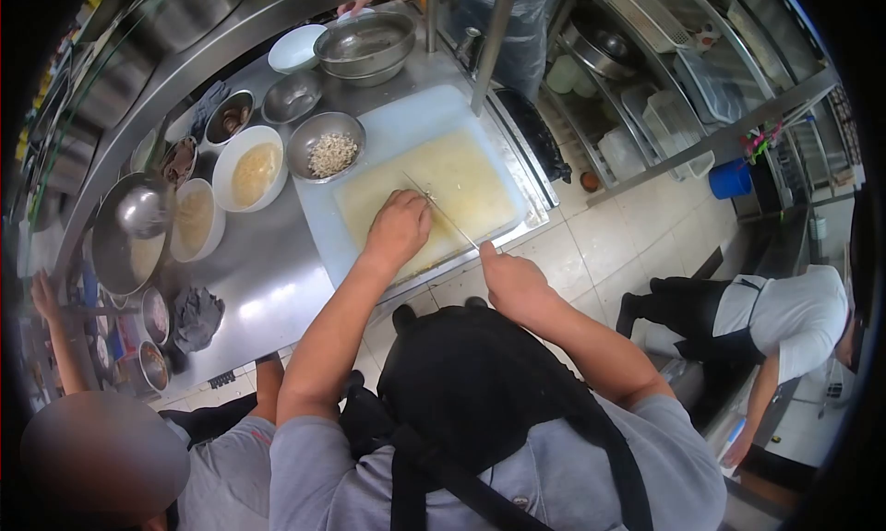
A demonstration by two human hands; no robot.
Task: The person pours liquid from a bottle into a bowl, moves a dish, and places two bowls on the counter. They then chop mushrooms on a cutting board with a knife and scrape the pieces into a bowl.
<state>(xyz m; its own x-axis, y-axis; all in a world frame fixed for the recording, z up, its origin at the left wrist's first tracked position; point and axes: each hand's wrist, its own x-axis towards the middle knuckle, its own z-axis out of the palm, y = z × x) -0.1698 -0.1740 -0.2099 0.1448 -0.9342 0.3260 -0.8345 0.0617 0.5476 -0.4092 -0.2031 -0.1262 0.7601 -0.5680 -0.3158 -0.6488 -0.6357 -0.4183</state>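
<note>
My right hand [517,284] is closed around the handle of a kitchen knife [452,222]. The thin blade runs up and left across a yellowish cutting board [480,176]. My left hand [399,228] presses down with curled fingertips on the board, close beside the blade. Small pale bits lie by those fingertips, but whatever is under them is hidden. Beneath the yellowish board is a larger bluish-white board [318,213]. A steel bowl [297,153] of chopped pale pieces [332,153] stands at the boards' upper left.
White bowls [221,182] with pale contents and several steel bowls [293,97] stand along the steel counter [263,273]. A grey cloth [197,319] lies nearer the left. One person [226,466] stands at my left, another [784,319] bends at right. A post [494,47] rises beyond the boards.
</note>
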